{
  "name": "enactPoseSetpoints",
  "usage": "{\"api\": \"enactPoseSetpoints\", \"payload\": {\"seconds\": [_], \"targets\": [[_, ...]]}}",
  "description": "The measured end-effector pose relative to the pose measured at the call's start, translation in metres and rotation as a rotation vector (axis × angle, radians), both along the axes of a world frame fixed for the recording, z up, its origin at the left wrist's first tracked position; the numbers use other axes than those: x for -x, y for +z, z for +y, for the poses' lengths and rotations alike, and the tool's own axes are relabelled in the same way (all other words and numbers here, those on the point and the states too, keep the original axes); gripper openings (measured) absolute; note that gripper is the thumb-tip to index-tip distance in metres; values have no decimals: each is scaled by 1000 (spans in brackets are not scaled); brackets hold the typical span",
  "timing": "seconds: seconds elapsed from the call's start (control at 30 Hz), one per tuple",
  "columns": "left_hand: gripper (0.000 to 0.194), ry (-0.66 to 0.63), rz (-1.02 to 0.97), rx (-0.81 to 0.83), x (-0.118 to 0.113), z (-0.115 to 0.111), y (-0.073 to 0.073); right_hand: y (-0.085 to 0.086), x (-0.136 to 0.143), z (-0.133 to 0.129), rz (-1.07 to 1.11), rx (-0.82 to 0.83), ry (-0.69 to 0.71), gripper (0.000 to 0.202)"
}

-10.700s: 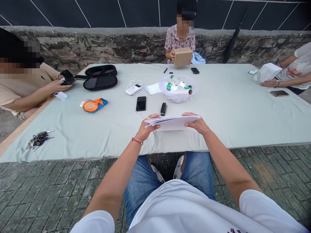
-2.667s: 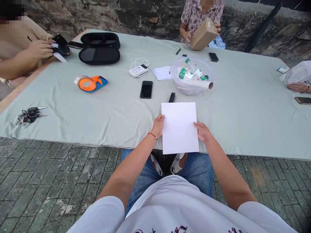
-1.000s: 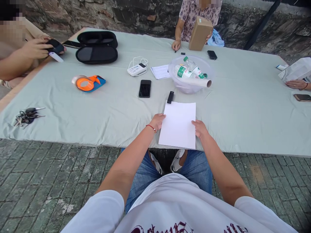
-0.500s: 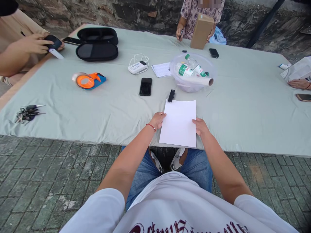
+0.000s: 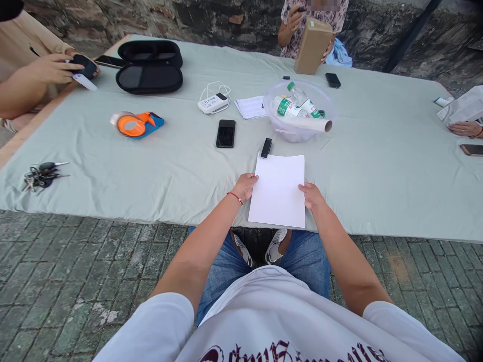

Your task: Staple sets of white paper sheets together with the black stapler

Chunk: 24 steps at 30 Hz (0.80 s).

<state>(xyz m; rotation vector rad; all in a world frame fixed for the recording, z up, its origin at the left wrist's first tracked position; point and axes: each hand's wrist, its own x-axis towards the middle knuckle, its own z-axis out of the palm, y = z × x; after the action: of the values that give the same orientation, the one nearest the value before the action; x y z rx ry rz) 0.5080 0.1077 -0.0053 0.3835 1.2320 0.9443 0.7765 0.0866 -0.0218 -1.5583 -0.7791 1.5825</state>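
Observation:
Between my two hands is a blank white sheaf of paper [image 5: 278, 193], near the table's front edge. My left hand [image 5: 246, 186] grips its left side, thumb on top and fingers underneath. On the opposite side my right hand [image 5: 312, 196] pinches the paper the same way. Just beyond the top left corner lies a small black stapler-like object [image 5: 266, 148]; I cannot make out its exact kind. A black phone [image 5: 226, 133] rests farther left, and a clear plastic basin [image 5: 277, 131] with bottles and a white roll stands behind the paper.
Toward the left lie an orange and blue tape dispenser [image 5: 138, 124], keys [image 5: 43, 176] and an open black case [image 5: 149, 79]. A white cabled device [image 5: 214, 102] and a written sheet [image 5: 249, 107] are farther back. Across the table a person holds a cardboard box [image 5: 313, 46]; others sit at both ends.
My hands and the paper stay nearly still. The person across the table has raised a hand with a pen from the table to chest height.

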Motion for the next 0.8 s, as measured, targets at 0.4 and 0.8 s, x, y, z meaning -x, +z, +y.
{"api": "enactPoseSetpoints", "payload": {"seconds": [0.4, 0.8], "targets": [[26, 25, 38, 32, -2, -1, 5, 11, 3, 0, 55, 37, -9, 23], [19, 62, 43, 9, -2, 3, -2, 18, -4, 0, -399, -100, 70, 17]]}}
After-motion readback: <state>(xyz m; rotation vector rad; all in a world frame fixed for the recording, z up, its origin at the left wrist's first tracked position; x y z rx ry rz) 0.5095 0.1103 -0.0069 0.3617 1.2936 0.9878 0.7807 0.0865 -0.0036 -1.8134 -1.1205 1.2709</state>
